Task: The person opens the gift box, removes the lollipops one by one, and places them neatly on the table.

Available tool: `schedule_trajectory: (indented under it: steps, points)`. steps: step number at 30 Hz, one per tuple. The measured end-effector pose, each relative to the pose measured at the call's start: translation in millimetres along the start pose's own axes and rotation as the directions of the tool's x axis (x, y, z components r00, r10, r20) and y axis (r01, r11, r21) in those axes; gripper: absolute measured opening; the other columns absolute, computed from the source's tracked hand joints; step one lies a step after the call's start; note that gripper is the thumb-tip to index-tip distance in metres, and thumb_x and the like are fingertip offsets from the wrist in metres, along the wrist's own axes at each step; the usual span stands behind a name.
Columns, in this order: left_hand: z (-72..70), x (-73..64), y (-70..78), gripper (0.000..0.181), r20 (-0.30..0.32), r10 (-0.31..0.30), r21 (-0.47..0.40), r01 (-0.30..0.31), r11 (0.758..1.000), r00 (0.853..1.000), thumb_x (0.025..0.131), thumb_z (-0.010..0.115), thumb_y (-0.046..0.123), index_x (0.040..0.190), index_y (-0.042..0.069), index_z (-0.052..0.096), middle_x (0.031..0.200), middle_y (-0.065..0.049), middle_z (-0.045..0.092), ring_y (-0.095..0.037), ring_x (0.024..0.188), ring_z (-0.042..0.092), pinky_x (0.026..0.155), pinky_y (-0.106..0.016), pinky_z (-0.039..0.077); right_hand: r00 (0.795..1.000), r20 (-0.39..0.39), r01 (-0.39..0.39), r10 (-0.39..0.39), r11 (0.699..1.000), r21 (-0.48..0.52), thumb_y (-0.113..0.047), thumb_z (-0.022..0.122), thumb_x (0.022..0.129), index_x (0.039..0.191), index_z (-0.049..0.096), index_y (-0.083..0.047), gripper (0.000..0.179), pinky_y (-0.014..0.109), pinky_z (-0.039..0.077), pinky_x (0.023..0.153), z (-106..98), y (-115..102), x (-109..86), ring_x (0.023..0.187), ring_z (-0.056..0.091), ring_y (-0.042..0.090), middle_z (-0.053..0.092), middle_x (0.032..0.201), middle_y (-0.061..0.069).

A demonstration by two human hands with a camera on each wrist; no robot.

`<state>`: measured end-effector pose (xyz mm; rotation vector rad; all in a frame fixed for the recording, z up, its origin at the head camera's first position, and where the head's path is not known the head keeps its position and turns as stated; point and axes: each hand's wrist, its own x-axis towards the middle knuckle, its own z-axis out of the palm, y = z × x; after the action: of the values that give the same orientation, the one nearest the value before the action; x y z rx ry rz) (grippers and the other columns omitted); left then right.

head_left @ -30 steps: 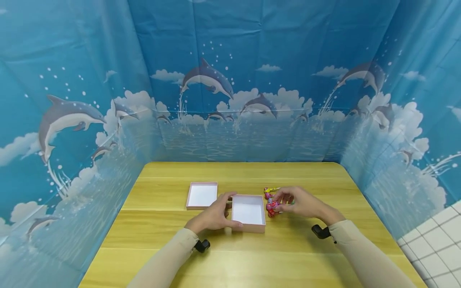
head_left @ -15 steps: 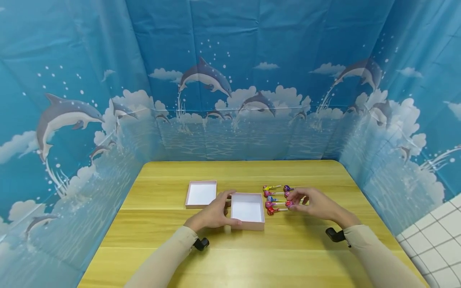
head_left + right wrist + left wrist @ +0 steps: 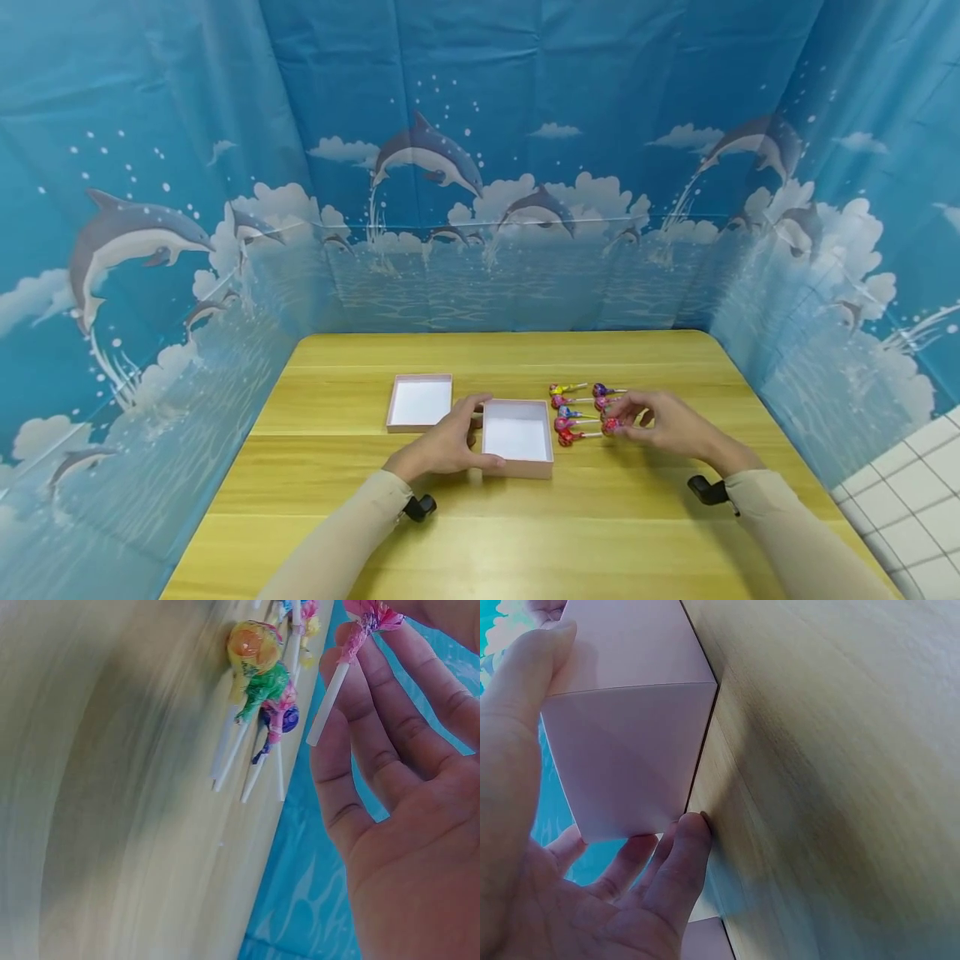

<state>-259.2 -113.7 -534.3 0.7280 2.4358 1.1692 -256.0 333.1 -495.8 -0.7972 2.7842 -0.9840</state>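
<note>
My left hand [image 3: 442,446] grips a pale pink open box [image 3: 517,471] with a white inside, its thumb at the near side and its fingers round the far corner. In the left wrist view the box's plain pink side [image 3: 634,757] faces the palm. My right hand [image 3: 667,427] pinches a pink-wrapped lollipop [image 3: 367,622] between thumb and fingers, the white stick pointing back to the palm. Beside that hand lie lollipops in two columns, among them a red one [image 3: 566,437], a yellow one [image 3: 556,389] and a purple one [image 3: 599,390]. The right wrist view shows an orange-yellow lollipop [image 3: 253,649] and a green wrapper [image 3: 268,686].
A shallow pink lid [image 3: 420,402], white inside, lies left of the box. All of it is on a yellow wooden table [image 3: 480,533]. A blue dolphin-print curtain [image 3: 480,283] encloses the far edge and both sides.
My right hand has moved right, from over the lollipops beside the box to the right-hand column, uncovering the left-hand one. My left hand stays on the box.
</note>
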Motion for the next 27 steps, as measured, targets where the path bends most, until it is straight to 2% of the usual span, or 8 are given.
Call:
schedule_trajectory:
  steps: [8, 16, 21, 27]
  points:
    - [2.0, 0.0, 0.4, 0.119, 0.002, 0.015, -0.012, -0.015, 1.0, 1.0, 0.1, 0.095, 0.049, 0.186, 0.014, 0.02, 0.183, -0.024, 0.035, -0.043, 0.168, 0.051, 0.129, -0.055, 0.054, 1.0, 0.012, -0.007, 0.007, 1.0, 0.009, -0.013, 0.089, 0.104, 0.12, 0.083, -0.019, 0.018, 0.029, 0.06, 0.082, 6.5, 7.6, -2.3, 0.094, 0.069, 0.001, 0.08, 0.107, -0.01]
    - [0.3, -0.7, 0.4, 0.119, -0.002, 0.007, 0.0, -0.007, 1.0, 1.0, 0.099, 0.095, 0.049, 0.186, 0.016, 0.021, 0.183, -0.023, 0.035, -0.042, 0.168, 0.051, 0.131, -0.056, 0.052, 1.0, 0.007, -0.023, 0.023, 0.999, 0.022, -0.01, 0.089, 0.102, 0.117, 0.084, -0.018, 0.018, 0.029, 0.06, 0.082, 11.1, 12.1, -3.9, 0.094, 0.07, 0.002, 0.078, 0.103, -0.01]
    - [0.3, -0.4, 0.5, 0.119, 0.0, 0.003, -0.006, -0.003, 1.0, 1.0, 0.1, 0.095, 0.049, 0.187, 0.017, 0.02, 0.185, -0.022, 0.033, -0.041, 0.169, 0.051, 0.132, -0.055, 0.051, 0.999, 0.014, -0.051, 0.05, 0.998, 0.03, -0.014, 0.091, 0.102, 0.117, 0.084, -0.019, 0.017, 0.028, 0.06, 0.082, 13.2, 15.3, -5.2, 0.094, 0.07, 0.002, 0.079, 0.104, -0.009]
    - [0.5, 0.1, 1.4, 0.118, -0.004, -0.008, -0.017, 0.008, 1.0, 1.0, 0.1, 0.095, 0.048, 0.187, 0.018, 0.021, 0.185, -0.02, 0.034, -0.039, 0.169, 0.051, 0.132, -0.053, 0.052, 0.999, 0.015, -0.044, 0.043, 0.998, 0.04, -0.016, 0.092, 0.103, 0.116, 0.083, -0.021, 0.017, 0.028, 0.061, 0.081, 15.3, 18.5, -6.8, 0.093, 0.07, 0.003, 0.078, 0.104, -0.008]
